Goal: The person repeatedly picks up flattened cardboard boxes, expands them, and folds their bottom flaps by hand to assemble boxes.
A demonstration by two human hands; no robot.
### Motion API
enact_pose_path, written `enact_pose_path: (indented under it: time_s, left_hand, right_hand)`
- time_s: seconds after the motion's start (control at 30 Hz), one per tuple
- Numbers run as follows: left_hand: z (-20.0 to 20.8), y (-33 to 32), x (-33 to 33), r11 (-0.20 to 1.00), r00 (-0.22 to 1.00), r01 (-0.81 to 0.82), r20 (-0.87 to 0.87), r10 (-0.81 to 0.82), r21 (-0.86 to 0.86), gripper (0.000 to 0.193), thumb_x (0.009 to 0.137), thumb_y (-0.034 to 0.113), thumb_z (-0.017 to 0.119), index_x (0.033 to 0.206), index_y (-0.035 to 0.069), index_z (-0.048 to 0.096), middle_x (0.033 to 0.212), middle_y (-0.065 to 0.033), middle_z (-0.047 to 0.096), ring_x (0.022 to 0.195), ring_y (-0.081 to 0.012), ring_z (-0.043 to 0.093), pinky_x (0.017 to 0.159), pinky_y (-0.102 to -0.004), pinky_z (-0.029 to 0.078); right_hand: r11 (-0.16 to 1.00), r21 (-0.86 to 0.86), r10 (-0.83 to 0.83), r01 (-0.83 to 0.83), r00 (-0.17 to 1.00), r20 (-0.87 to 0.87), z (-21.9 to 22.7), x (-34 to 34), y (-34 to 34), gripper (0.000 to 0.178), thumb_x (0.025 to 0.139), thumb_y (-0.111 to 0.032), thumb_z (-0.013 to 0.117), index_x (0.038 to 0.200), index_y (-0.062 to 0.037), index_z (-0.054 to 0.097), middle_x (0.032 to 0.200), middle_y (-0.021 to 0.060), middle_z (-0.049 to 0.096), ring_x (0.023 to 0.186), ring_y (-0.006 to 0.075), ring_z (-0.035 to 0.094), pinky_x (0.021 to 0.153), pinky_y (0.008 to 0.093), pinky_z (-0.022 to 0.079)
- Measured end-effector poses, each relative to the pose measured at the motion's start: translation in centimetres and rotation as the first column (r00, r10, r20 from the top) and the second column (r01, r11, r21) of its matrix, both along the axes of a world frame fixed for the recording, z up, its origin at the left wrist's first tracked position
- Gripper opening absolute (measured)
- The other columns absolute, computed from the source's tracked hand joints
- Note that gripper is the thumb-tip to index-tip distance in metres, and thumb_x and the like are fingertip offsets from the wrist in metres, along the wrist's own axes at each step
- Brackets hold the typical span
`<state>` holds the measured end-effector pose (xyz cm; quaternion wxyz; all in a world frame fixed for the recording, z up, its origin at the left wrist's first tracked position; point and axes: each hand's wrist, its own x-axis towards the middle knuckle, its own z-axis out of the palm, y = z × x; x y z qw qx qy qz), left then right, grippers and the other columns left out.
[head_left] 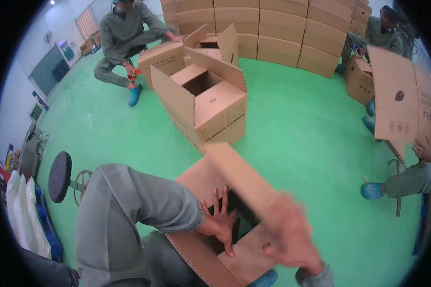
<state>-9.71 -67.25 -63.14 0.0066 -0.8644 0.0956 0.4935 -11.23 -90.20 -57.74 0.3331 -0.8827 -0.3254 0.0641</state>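
Note:
A brown cardboard box (246, 258) stands right in front of me, partly between my legs. Two of its flaps lie folded inward, and a dark gap shows between them. My left hand (219, 222) is open across that gap, fingers spread, its tips and thumb resting on the two folded flaps. A long side flap (244, 174) stands raised on the far right side, slightly blurred. My right hand (292, 237) is at the near end of this flap, apparently touching it. Motion smears its fingers, so their grip cannot be made out.
Beyond stands another carton (220, 112) with raised flaps, with more open cartons behind it. Stacked cartons (280, 28) form a wall. A co-worker (129, 38) sits far left; another person's hand (424, 149) holds a flat carton (400, 95) at right. A round stool (60, 177) stands left.

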Motion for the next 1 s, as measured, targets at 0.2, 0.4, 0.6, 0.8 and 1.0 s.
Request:
enact_pose_path:
  time_s: [0.2,0.4,0.6,0.8,1.0]
  left_hand:
    - [8.3,2.4,-1.5,0.869,0.976,0.150,-0.071,-0.207,-0.472,0.098,0.083,0.068,0.056,0.149,0.001,0.029,0.159,-0.0299,0.005,0.147,-0.0471,0.008,0.108,-0.0765,0.008]
    - [10.5,1.6,0.0,0.425,0.645,0.761,0.648,-0.405,-0.491,0.091,0.087,0.073,0.044,0.153,0.012,0.028,0.162,-0.0172,0.014,0.149,-0.0398,0.016,0.109,-0.0736,0.013]
    - [-0.8,-3.9,6.0,0.414,0.572,0.757,0.819,-0.045,-0.505,0.092,0.088,0.070,0.047,0.157,0.017,0.019,0.164,-0.0148,0.009,0.151,-0.0386,0.005,0.113,-0.0704,0.004]
    - [-1.0,-4.9,5.8,0.419,0.470,0.776,0.875,0.113,-0.471,0.078,0.092,0.062,0.047,0.146,0.007,0.039,0.161,-0.0165,0.016,0.151,-0.0372,0.008,0.116,-0.0672,0.005]
    - [0.1,-4.3,4.9,0.305,0.362,0.833,0.873,0.327,-0.461,0.061,0.096,0.052,0.046,0.123,0.000,0.059,0.145,-0.0199,0.043,0.140,-0.0363,0.033,0.117,-0.0629,0.016]
  right_hand:
    - [0.912,0.291,-0.304,0.288,0.952,0.013,-5.2,-2.2,-0.6,0.082,0.095,-0.063,0.039,0.144,0.0033,0.040,0.149,0.0252,0.040,0.138,0.0429,0.038,0.116,0.0581,0.015]
    - [0.519,0.723,-0.428,0.456,0.871,-0.243,-6.6,-2.7,-0.2,0.078,0.099,-0.059,0.032,0.133,0.0106,0.046,0.135,0.0261,0.053,0.123,0.0371,0.054,0.111,0.0512,0.031]
    - [0.460,0.750,-0.497,0.475,0.838,-0.225,-8.0,-3.3,1.0,0.070,0.096,-0.051,0.047,0.134,0.0082,0.045,0.131,0.0229,0.056,0.127,0.0346,0.050,0.113,0.0476,0.030]
    - [0.616,0.435,-0.787,0.656,0.526,0.321,-9.0,-5.8,1.6,0.055,0.093,-0.038,0.052,0.133,0.0001,0.049,0.133,0.0183,0.055,0.129,0.0360,0.046,0.111,0.0506,0.032]
    - [0.252,-0.005,-0.548,0.968,0.139,-0.825,-6.4,-8.8,-0.9,0.083,0.090,-0.051,0.065,0.154,-0.0110,0.029,0.153,0.0155,0.037,0.140,0.0375,0.035,0.107,0.0549,0.037]
